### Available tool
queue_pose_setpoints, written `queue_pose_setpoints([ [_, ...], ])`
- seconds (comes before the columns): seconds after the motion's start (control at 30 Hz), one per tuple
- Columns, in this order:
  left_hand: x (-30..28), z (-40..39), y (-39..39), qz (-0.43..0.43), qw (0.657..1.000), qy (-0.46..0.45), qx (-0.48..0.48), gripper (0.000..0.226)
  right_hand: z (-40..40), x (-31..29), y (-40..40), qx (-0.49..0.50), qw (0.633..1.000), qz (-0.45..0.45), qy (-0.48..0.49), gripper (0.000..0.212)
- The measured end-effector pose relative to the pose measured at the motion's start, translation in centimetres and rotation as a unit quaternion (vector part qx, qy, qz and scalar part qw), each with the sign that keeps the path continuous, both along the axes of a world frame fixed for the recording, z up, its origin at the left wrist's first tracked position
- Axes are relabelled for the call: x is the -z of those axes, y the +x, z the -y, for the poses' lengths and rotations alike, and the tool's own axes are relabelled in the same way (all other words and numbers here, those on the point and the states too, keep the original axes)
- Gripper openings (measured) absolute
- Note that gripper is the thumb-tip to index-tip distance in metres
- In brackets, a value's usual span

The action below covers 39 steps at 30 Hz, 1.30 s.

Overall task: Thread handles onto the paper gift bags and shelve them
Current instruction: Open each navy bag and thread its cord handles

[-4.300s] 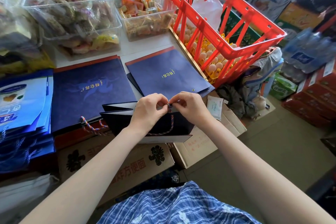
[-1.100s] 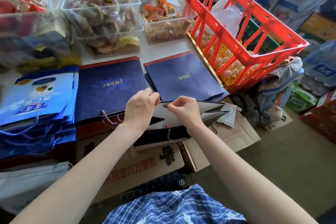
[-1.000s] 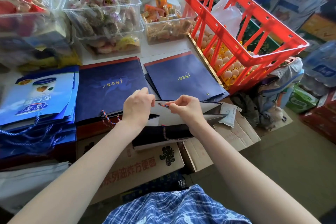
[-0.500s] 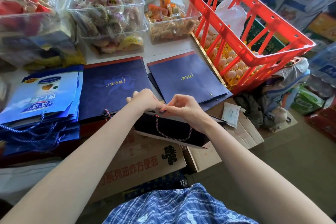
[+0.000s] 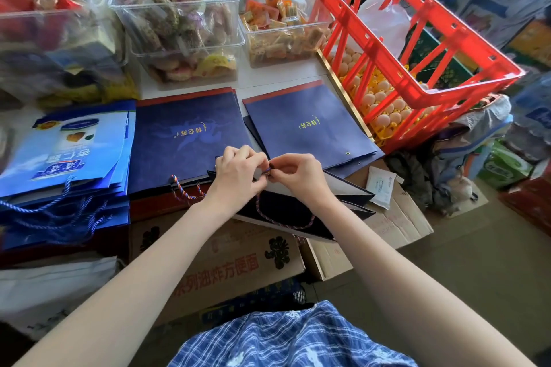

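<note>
Head view, the only one. Left hand (image 5: 238,177) and right hand (image 5: 298,176) meet fingertip to fingertip over the top edge of a dark navy gift bag (image 5: 286,208). Both pinch the end of a twisted cord handle (image 5: 283,219) at the bag's rim; the exact pinch point and any eyelet are hidden behind the fingers. The rest of the cord hangs in a loop down the bag's near face. The bag is held off the table edge, above a printed cardboard box (image 5: 226,265); its gusset folds fan out to the right, and its lower left part is covered by the left wrist.

Behind the hands, two stacks of flat navy bags: left stack (image 5: 185,128) with a red-blue cord (image 5: 182,189) sticking out at its near edge, right stack (image 5: 307,125) with small eyelets visible near its corner. Far left, light-blue printed bags (image 5: 68,146) with blue cords, partly cut off by the frame.

Clear bins of wrapped snacks (image 5: 182,24) at the back; contents blurred. Red crate (image 5: 408,48) on the right sits over trays of eggs, only partly seen through its bars. No shelf identifiable. Blue plaid garment (image 5: 286,337) at the bottom edge.
</note>
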<state>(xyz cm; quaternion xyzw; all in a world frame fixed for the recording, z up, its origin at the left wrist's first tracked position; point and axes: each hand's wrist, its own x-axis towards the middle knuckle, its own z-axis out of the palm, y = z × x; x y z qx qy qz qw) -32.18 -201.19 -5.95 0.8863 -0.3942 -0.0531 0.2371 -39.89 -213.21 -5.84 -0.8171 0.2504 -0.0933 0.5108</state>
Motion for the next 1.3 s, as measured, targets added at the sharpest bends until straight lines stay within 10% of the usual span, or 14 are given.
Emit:
queue_pose_setpoints([
  [0.93, -1.0, -0.3, 1.1, -0.167, 0.985, -0.046, 0.008, 0.015, 0.9, -0.7, 0.2, -0.085, 0.995, 0.004, -0.056, 0.016],
  [1.3, -2.2, -0.7, 2.1, -0.024, 0.996, -0.084, -0.022, 0.015, 0.1, -0.4, -0.5, -0.072, 0.987, 0.068, -0.124, 0.026],
])
